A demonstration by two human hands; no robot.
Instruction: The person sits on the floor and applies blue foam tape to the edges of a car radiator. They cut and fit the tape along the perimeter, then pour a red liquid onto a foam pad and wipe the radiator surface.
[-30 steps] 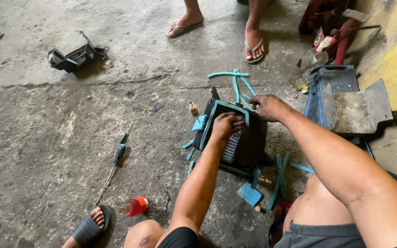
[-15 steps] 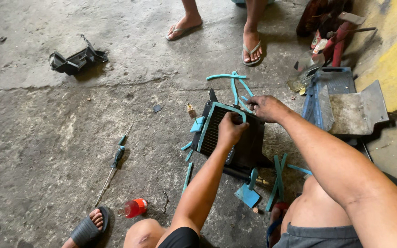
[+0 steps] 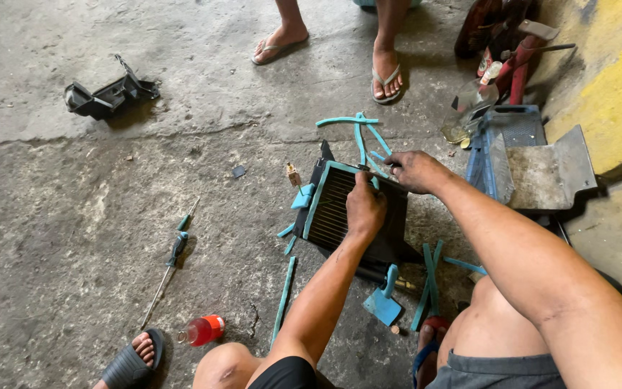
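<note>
The left hand (image 3: 365,209) grips the top edge of the finned black radiator core (image 3: 340,216), which stands tilted on the concrete floor (image 3: 73,216). Just beyond, the right hand (image 3: 413,171) pinches its teal foam strip (image 3: 360,137).

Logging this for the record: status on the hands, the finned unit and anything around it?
Left hand gripping finned black unit with teal trim. Right hand at its far corner. Loose teal strips around it; screwdriver lying apart on the concrete floor.
</note>
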